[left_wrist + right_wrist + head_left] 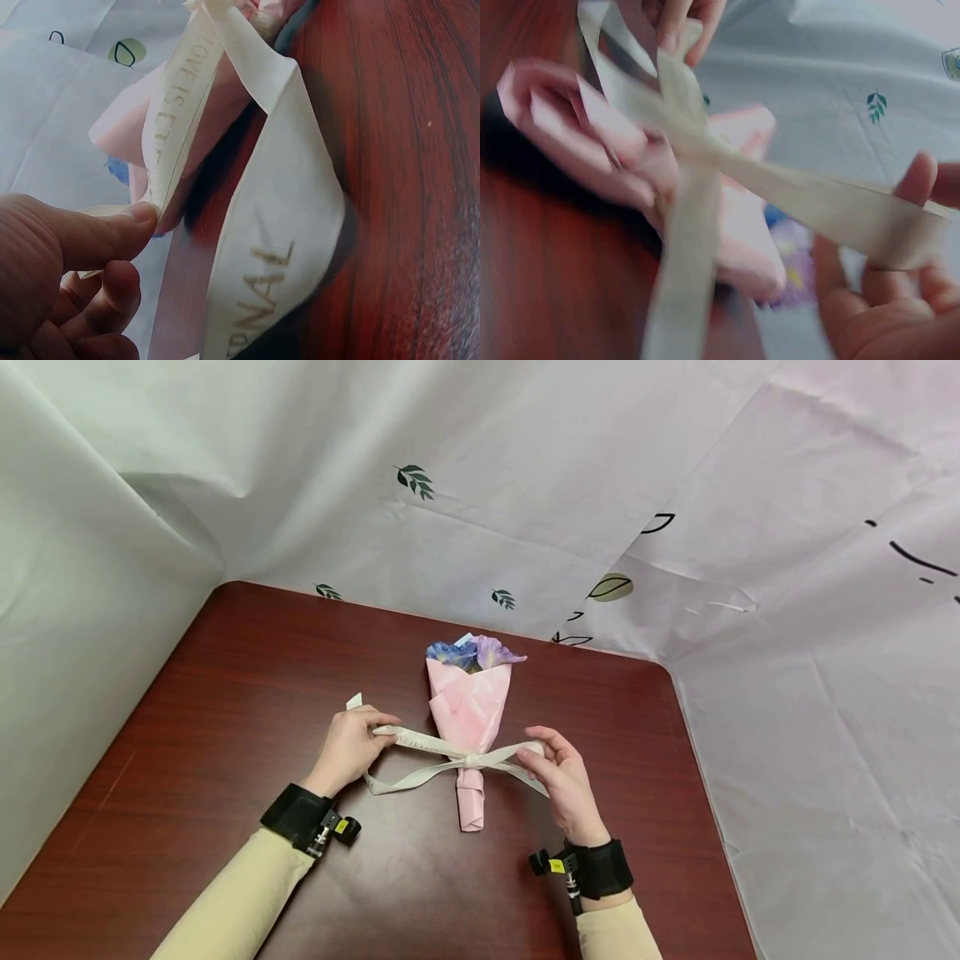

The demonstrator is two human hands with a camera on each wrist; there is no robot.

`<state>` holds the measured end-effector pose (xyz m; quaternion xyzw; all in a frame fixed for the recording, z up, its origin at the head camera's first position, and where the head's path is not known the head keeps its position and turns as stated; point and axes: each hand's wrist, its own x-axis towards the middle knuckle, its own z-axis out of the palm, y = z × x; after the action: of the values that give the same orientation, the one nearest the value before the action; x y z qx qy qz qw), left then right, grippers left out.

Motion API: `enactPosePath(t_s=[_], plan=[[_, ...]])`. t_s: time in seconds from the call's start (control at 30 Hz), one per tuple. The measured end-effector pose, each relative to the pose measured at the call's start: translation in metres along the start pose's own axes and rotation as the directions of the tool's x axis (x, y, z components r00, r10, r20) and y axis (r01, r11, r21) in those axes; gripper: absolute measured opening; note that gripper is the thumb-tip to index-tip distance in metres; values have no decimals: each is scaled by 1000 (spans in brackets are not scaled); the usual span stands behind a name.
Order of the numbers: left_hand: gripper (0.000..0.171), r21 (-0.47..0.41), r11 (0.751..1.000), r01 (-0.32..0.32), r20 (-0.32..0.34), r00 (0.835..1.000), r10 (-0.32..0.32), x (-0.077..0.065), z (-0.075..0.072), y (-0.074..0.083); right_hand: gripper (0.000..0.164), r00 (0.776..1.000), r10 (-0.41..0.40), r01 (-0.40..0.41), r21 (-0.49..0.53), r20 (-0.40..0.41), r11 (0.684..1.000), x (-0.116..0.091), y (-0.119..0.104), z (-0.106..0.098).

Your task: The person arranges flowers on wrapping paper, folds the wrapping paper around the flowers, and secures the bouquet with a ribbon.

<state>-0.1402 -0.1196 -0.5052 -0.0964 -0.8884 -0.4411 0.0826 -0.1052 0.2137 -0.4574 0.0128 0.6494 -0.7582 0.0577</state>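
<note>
A small bouquet lies on the table in pink wrapping paper (468, 702), with a blue flower (452, 653) and a purple flower (497, 652) at its top. A cream ribbon (423, 741) is knotted round its narrow lower part, with loops and tails to both sides. At the left, my left hand (351, 747) pinches the ribbon between thumb and fingertips; gold lettering shows on it in the left wrist view. On the other side, my right hand (562, 777) holds a ribbon loop (840, 214) between thumb and curled fingers. The right wrist view is blurred.
The dark red-brown wooden table (225, 693) has rounded back corners. Pale curtain sheeting (315, 468) with leaf prints hangs behind it and along both sides. Each wrist wears a black strap with a small camera.
</note>
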Motion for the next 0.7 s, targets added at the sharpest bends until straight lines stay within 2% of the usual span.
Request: enactPosePath(t_s=[0.07,0.13,0.33,0.53,0.7], plan=[[18,5,1000,1,0,1000,-1,0,-1,-1,37,1000,17,-16,-85,10,996,1,0,-3],[18,11,1000,8,1,1000,-8,0,-1,-2,38,1000,4,-5,-93,-10,996,1,0,-3],[21,16,1000,24,16,1000,-25,-1,0,-4,41,987,-90,103,91,-131,991,-2,4,-3],[25,23,1000,18,35,999,-19,0,2,-8,57,990,-96,115,194,-105,974,-5,6,-12],[26,43,998,37,40,998,-39,0,2,-10,47,989,-108,134,315,-99,939,-6,6,-27]])
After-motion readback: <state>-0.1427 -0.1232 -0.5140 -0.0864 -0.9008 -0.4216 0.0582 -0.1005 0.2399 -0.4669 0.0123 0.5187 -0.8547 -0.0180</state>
